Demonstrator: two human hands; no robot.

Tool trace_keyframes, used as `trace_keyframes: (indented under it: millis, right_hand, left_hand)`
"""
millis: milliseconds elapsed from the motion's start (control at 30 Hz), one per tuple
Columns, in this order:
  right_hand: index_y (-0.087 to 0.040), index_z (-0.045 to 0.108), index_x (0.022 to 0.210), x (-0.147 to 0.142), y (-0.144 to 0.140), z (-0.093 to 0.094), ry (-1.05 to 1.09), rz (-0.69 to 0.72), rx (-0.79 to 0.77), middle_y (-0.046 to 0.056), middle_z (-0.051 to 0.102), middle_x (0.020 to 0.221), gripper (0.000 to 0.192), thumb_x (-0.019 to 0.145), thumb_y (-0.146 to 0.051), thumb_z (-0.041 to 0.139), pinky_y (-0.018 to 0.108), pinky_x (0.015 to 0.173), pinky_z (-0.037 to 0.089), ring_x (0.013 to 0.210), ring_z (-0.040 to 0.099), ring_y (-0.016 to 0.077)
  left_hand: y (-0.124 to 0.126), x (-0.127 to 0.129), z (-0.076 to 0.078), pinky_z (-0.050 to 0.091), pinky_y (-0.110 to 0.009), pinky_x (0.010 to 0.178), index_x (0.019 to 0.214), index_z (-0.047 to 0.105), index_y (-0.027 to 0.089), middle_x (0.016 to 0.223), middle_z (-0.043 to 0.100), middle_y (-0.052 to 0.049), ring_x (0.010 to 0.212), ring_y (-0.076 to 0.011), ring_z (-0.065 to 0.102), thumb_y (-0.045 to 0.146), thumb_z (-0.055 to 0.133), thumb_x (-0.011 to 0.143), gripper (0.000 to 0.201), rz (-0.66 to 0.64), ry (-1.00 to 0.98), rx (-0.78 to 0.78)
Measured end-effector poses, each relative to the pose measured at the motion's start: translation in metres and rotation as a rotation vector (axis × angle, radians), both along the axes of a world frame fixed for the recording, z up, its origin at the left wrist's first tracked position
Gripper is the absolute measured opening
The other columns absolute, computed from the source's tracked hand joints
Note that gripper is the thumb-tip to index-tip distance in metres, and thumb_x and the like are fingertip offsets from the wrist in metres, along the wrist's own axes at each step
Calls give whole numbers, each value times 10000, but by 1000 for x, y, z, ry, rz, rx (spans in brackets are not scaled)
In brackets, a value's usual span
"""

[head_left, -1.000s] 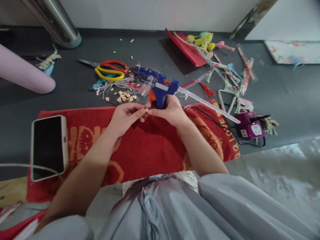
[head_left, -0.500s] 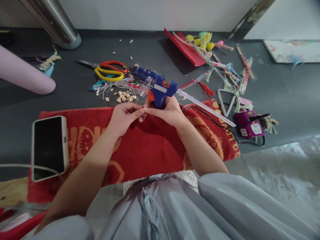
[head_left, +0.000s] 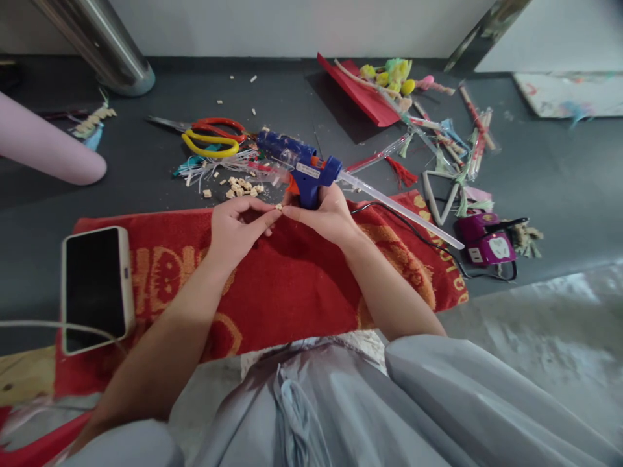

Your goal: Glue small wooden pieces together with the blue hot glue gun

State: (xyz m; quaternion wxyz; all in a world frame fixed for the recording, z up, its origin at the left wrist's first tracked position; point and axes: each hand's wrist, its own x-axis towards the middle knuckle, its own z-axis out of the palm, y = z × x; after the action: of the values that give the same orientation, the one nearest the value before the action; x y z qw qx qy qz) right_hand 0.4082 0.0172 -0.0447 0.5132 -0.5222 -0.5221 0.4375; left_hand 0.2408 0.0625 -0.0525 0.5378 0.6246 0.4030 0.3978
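Landmark: the red patterned towel (head_left: 292, 292), spread flat on the dark grey floor (head_left: 559, 181). At its left end lies a dark-screened smartphone (head_left: 95, 287), a white cable (head_left: 43, 324) running off its near edge. Beyond the towel's far edge: yellow-handled scissors (head_left: 210, 144) touching red-handled scissors (head_left: 214, 124), and a scatter of small tan beads (head_left: 241, 187). Farther back, a folded red paper sheet (head_left: 357, 94). Off the right end, a purple power strip (head_left: 484, 241). Far left, a shiny metal post (head_left: 104, 48).
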Motion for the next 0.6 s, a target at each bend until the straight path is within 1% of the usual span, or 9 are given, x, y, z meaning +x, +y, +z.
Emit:
trace_keyframes:
  millis: [133, 267, 400, 500, 600]
  right_hand:
    - [-207, 572, 1065, 1, 0, -1, -38, -6, -26, 7, 659, 876, 419, 740, -410, 743, 368, 832, 573, 804, 648, 160]
    - [-209, 576, 1009, 1, 2, -2, -60, -26, 2, 13, 660, 864, 377, 746, -421, 742, 378, 832, 578, 801, 647, 168]
    - [-210, 586, 964, 0, 3, -3, -58, -48, 17, 12, 653, 827, 310, 746, -365, 743, 367, 824, 582, 776, 639, 161]
    - [-216, 592, 964, -1, 3, -3, -67, -37, 14, 15, 646, 835, 279, 758, -342, 732, 367, 824, 580, 789, 637, 163]
    - [-223, 592, 975, -2, 2, -3, -74, -30, 28, 19, 651, 854, 275, 764, -339, 726, 380, 849, 574, 804, 638, 167]
  left_hand:
    - [0, 1, 3, 442, -193, 436, 671, 707, 185, 556, 656, 20, 440, -90, 579, 215, 770, 638, 78, 13, 17, 29]
    - [-1, 1, 3, 455, -207, 452, 676, 716, 186, 561, 659, 11, 438, -90, 569, 234, 750, 678, 58, 5, -1, 11]
    - [0, 0, 1, 481, -220, 491, 693, 726, 192, 627, 690, -12, 458, -83, 565, 297, 727, 740, 115, -14, -54, -88]
    - [1, 0, 2, 494, -220, 501, 679, 715, 185, 603, 674, -11, 465, -84, 569, 272, 765, 705, 103, -18, -68, -180]
    - [2, 2, 5, 480, -209, 465, 646, 692, 169, 579, 658, -10, 437, -77, 551, 252, 796, 658, 134, -39, -77, -280]
